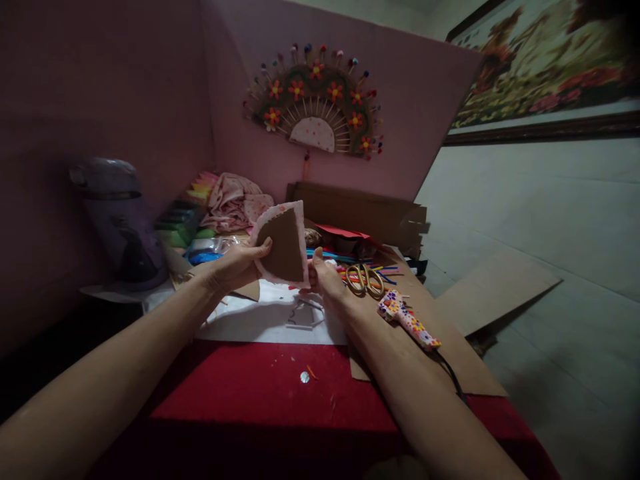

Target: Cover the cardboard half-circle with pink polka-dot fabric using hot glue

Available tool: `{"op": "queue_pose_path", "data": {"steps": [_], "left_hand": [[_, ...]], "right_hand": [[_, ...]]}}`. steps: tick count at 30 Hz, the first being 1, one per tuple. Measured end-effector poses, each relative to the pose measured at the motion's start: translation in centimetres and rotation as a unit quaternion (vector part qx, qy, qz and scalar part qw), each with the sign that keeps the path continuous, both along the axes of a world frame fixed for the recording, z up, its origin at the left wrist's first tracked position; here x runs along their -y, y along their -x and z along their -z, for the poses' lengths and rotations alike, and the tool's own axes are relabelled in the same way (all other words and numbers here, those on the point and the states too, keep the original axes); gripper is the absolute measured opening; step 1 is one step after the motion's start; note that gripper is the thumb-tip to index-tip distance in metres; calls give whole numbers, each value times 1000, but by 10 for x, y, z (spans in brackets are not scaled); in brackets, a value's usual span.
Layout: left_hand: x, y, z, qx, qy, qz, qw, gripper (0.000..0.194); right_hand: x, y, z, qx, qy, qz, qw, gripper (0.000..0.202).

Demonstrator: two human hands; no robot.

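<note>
A piece of brown cardboard (pixel 283 245), curved on one side and straight on the other, is raised above the table. Pale pink fabric wraps over its edges. My left hand (pixel 250 257) grips it at the left, thumb flat on the bare cardboard and the other fingers hidden behind. At the lower right edge, the curled fingers of my right hand (pixel 325 277) meet the piece; its thumb points up, off the cardboard. Gold-handled scissors (pixel 365 281) and a flower-patterned glue gun (pixel 407 320) with a black cord lie right of my right hand.
White paper (pixel 240 323) covers part of the red tablecloth (pixel 240 387). Crumpled pink fabric (pixel 235 203) and a purple flask (pixel 120 227) stand at the left. Cardboard sheets (pixel 465 367) lie at the right. A decorated fan (pixel 315 100) hangs on the pink backboard.
</note>
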State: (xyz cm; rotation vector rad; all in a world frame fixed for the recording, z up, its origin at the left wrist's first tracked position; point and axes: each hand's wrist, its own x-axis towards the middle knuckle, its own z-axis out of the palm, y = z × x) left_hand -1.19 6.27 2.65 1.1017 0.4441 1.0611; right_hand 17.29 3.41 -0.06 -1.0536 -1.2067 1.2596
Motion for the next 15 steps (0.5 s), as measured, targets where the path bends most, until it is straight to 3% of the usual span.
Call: {"op": "queue_pose_path", "data": {"steps": [5,15], "left_hand": [[-2,2,1,-8,3,-6,1000,40],[-1,1,0,-13,7,-21,1000,35]], "right_hand": [[-2,0,4,-32,-35,0,999,72],[-1,0,1,-65,-8,65,996,61]]}}
